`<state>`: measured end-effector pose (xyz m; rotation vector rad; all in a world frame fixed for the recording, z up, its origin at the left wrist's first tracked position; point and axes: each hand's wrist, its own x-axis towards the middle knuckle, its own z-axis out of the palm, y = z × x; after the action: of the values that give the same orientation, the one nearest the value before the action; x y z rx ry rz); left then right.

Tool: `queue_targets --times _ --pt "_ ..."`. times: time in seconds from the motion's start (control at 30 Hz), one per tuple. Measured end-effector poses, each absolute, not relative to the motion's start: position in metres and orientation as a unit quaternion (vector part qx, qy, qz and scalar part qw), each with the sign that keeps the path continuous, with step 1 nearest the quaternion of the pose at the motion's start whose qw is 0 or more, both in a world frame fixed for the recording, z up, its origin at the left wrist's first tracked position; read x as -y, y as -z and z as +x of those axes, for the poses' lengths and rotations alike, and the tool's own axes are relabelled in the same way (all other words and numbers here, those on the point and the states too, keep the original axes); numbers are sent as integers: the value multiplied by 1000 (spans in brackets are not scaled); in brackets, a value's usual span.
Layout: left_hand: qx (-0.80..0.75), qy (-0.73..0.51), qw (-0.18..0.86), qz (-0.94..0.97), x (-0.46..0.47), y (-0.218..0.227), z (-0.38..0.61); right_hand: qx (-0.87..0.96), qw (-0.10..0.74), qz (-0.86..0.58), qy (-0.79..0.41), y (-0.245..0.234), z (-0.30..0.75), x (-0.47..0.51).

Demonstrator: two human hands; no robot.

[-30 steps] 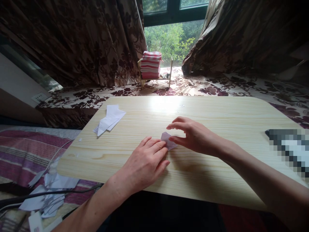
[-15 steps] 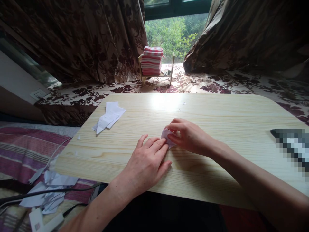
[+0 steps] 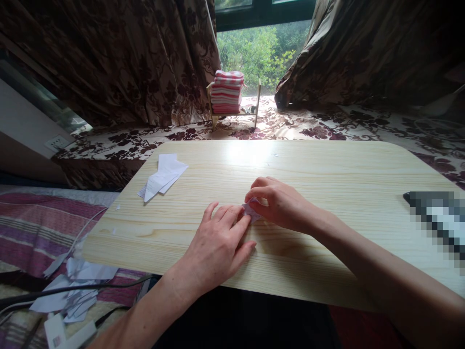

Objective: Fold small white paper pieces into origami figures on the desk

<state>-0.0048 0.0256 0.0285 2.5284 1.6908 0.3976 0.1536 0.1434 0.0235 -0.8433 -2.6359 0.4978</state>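
A small folded piece of paper (image 3: 251, 211) lies on the pale wood-grain table (image 3: 327, 261), mostly covered by my fingers. My left hand (image 3: 220, 242) rests flat with its fingers spread, the fingertips touching the paper's left edge. From the other side, my right hand (image 3: 281, 203) pinches the paper's upper right part between thumb and fingers. Exactly how the paper is folded is hidden under the fingertips. At the table's far left lie some white paper sheets (image 3: 163, 177), overlapping and partly folded.
Tiny paper scraps (image 3: 275, 155) dot the table. A dark, pixelated object (image 3: 436, 213) sits at the right edge. Below left, loose papers (image 3: 82, 291), cables and a white power strip (image 3: 56, 329) lie on striped bedding. Striped folded cloths (image 3: 227, 94) are stacked on a small rack by the window.
The paper's upper edge has been bent down, so less of it shows. My right fingertips have moved slightly left and closer over it; my left hand has barely moved.
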Motion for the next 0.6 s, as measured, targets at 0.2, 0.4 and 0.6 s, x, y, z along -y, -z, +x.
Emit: queue_targets --times 0.2,0.4,0.6 --pt "-567 -159 45 807 -28 -31 -2 915 167 -320 -179 -24 155 -143" --pt "-622 -266 35 736 -46 -28 2 915 171 -313 -189 -24 157 -141" --pt "-643 -241 23 727 -64 -23 11 914 181 -310 -187 -24 158 -141"
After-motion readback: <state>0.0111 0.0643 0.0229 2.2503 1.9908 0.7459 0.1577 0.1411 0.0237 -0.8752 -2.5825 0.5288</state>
